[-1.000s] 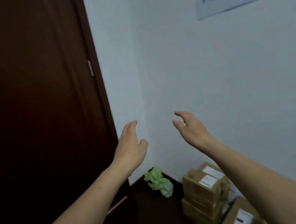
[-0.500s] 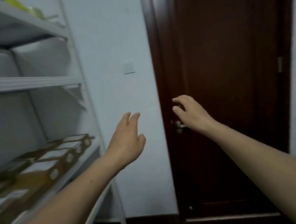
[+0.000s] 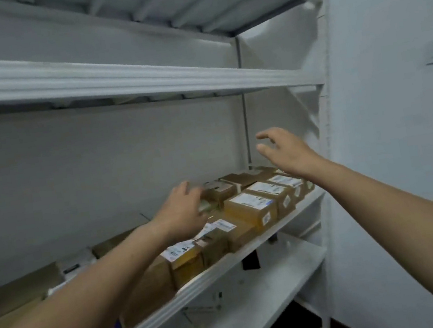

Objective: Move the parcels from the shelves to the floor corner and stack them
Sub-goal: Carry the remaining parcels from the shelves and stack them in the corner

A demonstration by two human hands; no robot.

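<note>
1. parcels [image 3: 253, 209] sit in a row along the front edge of the middle shelf [image 3: 296, 216], toward its right end, labels up.
2. left hand [image 3: 180, 214] is nearer, low over the row, grip released; contact is blurred.
3. right hand [image 3: 283, 151] hovers above the right-end boxes, grip slack, empty.
4. their long axes seem to run front to back, short ends facing out.

My left hand [image 3: 182, 215] hung low over the brown labelled parcels [image 3: 250, 209] on the white shelf [image 3: 251, 257], fingers stretched toward a small box [image 3: 219, 192] at the back; blur hid whether they touched it. My right hand [image 3: 285, 152] hovered higher, above the row's right end, fingers loosely spread, holding nothing.
</note>
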